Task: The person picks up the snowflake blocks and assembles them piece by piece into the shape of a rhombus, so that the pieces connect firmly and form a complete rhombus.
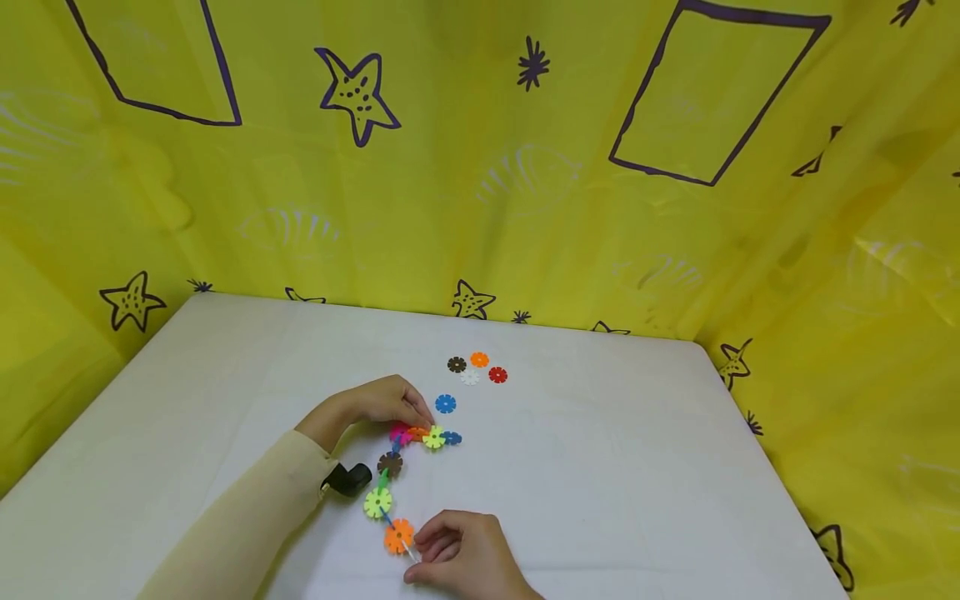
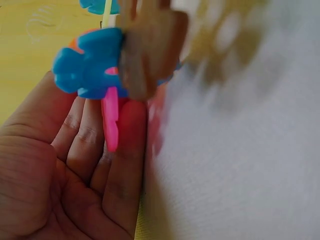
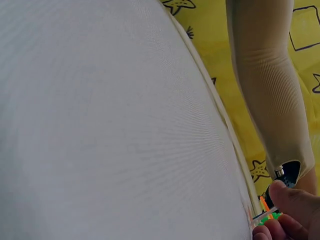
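Note:
A chain of notched plastic discs (image 1: 378, 502) curves across the white cloth between my two hands. At its far end, my left hand (image 1: 388, 402) pinches the chain near the orange and pink discs. The left wrist view shows a blue disc (image 2: 90, 60) and a pink disc (image 2: 111, 120) close against the fingers. My right hand (image 1: 472, 550) pinches a white disc (image 1: 410, 552) edge-on at the near end, joined to an orange disc (image 1: 399, 536). In the right wrist view the white disc (image 3: 263, 215) sits between thumb and fingers, partly hidden.
Beyond the chain lie loose discs: blue (image 1: 446, 403), brown (image 1: 457, 364), orange (image 1: 479, 359), white (image 1: 470, 377) and red (image 1: 498, 375). A yellow patterned curtain (image 1: 435, 233) stands around the white-covered table (image 1: 637, 467). A black wrist camera (image 1: 351, 480) is on the left sleeve.

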Demonstrator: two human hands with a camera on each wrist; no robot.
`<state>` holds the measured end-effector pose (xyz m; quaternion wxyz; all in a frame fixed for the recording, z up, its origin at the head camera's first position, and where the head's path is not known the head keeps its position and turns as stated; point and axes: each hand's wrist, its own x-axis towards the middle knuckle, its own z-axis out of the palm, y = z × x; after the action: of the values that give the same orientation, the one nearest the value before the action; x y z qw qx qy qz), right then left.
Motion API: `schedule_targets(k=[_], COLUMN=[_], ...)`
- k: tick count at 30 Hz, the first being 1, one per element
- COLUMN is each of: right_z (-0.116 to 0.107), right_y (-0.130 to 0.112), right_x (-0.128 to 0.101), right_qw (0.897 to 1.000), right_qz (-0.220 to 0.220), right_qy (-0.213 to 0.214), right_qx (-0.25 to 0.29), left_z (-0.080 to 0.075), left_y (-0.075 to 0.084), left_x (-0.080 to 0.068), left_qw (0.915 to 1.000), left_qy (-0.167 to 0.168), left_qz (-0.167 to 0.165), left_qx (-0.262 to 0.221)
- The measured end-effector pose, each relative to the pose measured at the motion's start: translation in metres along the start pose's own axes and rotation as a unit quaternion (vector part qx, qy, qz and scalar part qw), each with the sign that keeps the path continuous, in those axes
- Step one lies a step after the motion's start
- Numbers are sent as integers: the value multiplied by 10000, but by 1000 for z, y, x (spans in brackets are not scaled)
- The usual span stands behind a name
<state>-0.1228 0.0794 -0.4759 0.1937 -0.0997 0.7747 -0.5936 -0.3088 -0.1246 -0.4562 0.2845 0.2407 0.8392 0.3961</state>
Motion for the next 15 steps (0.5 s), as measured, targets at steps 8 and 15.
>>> schedule_targets(k=[8,15], right_z=[-4,-35], right_y=[1,6], right_x=[0,0], right_qw=[9968,9915], right_qz=[-493,-675], right_qy=[44,427], right_qx=[-631,-1023], left_z=[0,2], left_y=[0,-3], left_x=[-4,-16], left_qw=[9997,9973], left_qy=[148,585], left_qz=[-180,-444], left_qx=[-37,42])
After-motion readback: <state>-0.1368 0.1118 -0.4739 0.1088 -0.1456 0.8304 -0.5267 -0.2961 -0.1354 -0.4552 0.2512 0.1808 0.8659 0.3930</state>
